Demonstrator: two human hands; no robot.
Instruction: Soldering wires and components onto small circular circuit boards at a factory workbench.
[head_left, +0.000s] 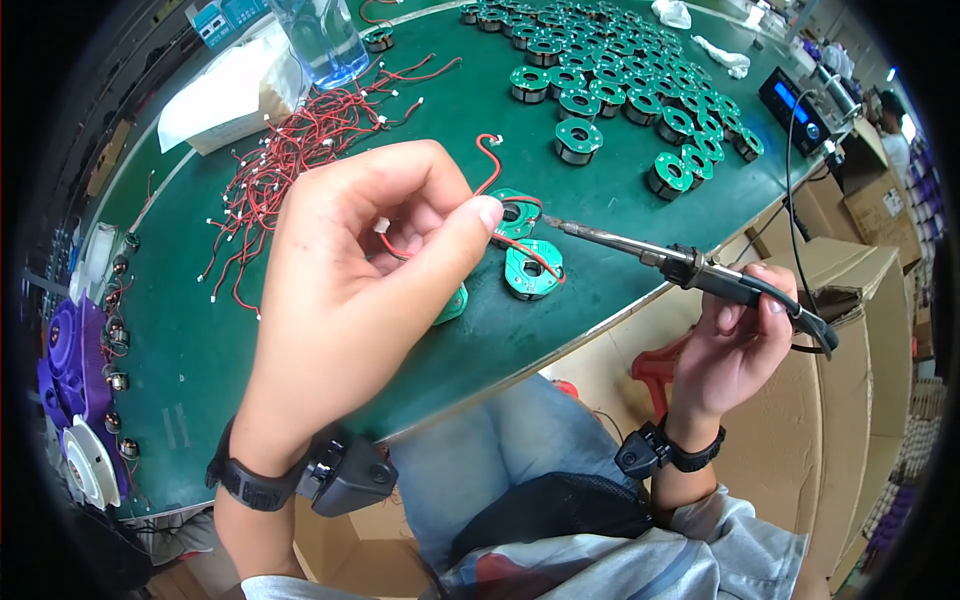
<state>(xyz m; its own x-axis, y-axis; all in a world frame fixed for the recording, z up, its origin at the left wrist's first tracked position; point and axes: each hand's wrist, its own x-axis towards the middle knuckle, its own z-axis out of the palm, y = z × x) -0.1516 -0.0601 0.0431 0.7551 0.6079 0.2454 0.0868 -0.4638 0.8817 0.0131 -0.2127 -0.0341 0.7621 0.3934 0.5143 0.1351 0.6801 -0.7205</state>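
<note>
My left hand (350, 240) is closed in a pinch on thin red-and-black wires (488, 165) with small white connectors. Their ends reach over a few round green circuit boards on the table. One green board (514, 272) lies just right of my left fingertips, another is partly behind them, and a third (453, 306) is mostly covered by the hand. My right hand (738, 345) grips a soldering iron (690, 268) by its black handle. Its tip points left and appears close to the wires by the upper board; whether it touches cannot be made out.
Tangled red wires (290, 165) lie on the green table (400, 395). Rows of ring-shaped boards (578, 138) fill the far side. A blue-lit soldering station (795, 105) sits right, a water bottle (322, 45) and white box (235, 95) far left. Cardboard boxes (790, 400) stand beyond the right edge.
</note>
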